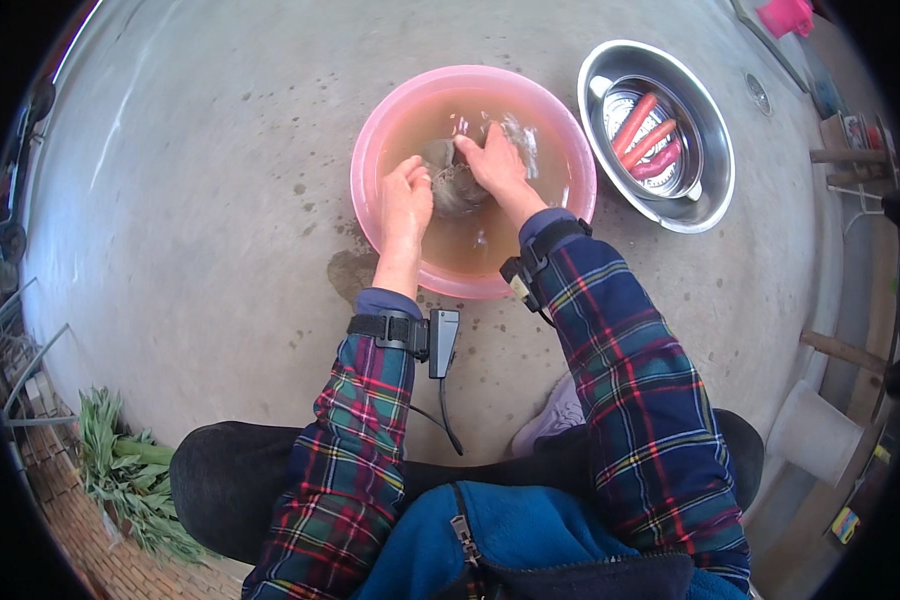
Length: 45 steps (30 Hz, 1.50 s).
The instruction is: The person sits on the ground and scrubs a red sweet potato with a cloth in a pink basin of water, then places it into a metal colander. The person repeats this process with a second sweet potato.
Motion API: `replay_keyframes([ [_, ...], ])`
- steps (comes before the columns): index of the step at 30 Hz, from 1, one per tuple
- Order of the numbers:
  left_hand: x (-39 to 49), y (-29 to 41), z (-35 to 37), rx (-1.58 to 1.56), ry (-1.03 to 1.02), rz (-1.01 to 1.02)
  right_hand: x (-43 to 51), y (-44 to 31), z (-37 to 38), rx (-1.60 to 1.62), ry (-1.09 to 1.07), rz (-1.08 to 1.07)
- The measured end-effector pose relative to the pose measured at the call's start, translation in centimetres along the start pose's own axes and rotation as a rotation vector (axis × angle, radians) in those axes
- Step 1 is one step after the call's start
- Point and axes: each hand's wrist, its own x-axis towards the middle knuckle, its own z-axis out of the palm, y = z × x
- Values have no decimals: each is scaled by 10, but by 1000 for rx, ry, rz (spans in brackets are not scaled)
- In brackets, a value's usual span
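A round pink plastic basin (474,283) of cloudy brown water stands on the floor before me. A greyish object (457,191) lies partly under the water between my hands; its exact kind is unclear. My left hand (407,196) grips its left side, fingers bent and thumb up. Over its upper right side is my right hand (497,161), with some fingertips hidden in the water or behind the object. Whether those fingers close on it is hard to see.
Right of the pink basin, an oval metal basin (712,176) holds a metal strainer (621,97) with light handles. Three reddish root vegetables (649,142) lie in it. Leafy green stalks (131,469) rest at lower left, and a white bucket (814,431) stands at right. A floor drain (757,90) is beyond.
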Motion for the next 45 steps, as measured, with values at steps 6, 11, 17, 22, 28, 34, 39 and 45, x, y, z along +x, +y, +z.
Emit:
replay_keyframes([
  [6, 0, 3, -2, 21, -151, -36, 11, 9, 12, 1, -195, 122],
  [11, -1, 15, -8, -49, 23, 7, 2, 8, -13, 316, 69, -44],
  [17, 0, 34, 3, -547, -16, -80, -30, -24, -28, 464, 52, -195],
  [22, 11, 30, -13, -914, -8, -170, -45, -21, -17, 473, -219, -328],
  [28, 16, 13, -33, -914, -119, -234, -53, 6, -1, -235, -34, -621],
  [34, 13, 9, -27, -910, -239, -322, -28, 31, 16, -109, -60, -333],
  [39, 6, 16, -21, -894, -161, -422, -12, 8, -22, 710, -175, -162],
  [45, 1, 23, -7, -661, -114, -398, -78, -38, 2, 109, 177, -634],
])
